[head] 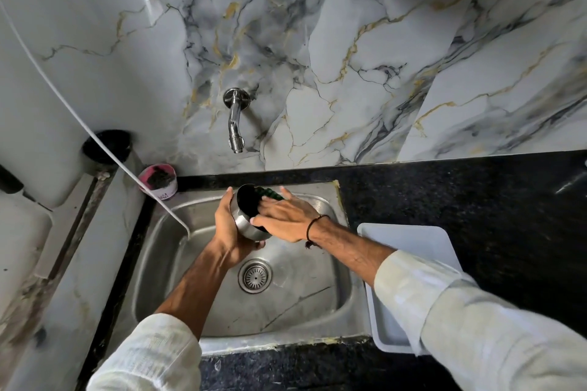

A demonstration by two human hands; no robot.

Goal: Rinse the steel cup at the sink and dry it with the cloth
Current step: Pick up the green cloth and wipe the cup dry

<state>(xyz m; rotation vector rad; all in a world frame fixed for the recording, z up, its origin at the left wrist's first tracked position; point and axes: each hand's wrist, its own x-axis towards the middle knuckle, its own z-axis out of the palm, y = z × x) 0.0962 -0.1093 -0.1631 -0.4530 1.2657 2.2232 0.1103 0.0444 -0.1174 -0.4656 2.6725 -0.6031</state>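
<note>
Over the steel sink [317,314] my left hand [227,225] grips a steel cup [246,219] from the left, its mouth tilted up and to the right. My right hand [286,216] presses a green cloth [270,193] into and against the cup's mouth; only a bit of green shows past my fingers. The wall tap [235,124] hangs above the sink with no water running from it that I can see.
A pale plastic tray [409,263] lies on the black counter right of the sink. A pink tub [158,181] stands at the sink's back left corner, a dark bowl [107,146] behind it. A white tube [95,136] curves down into the sink. The drain strainer [255,276] sits mid-basin.
</note>
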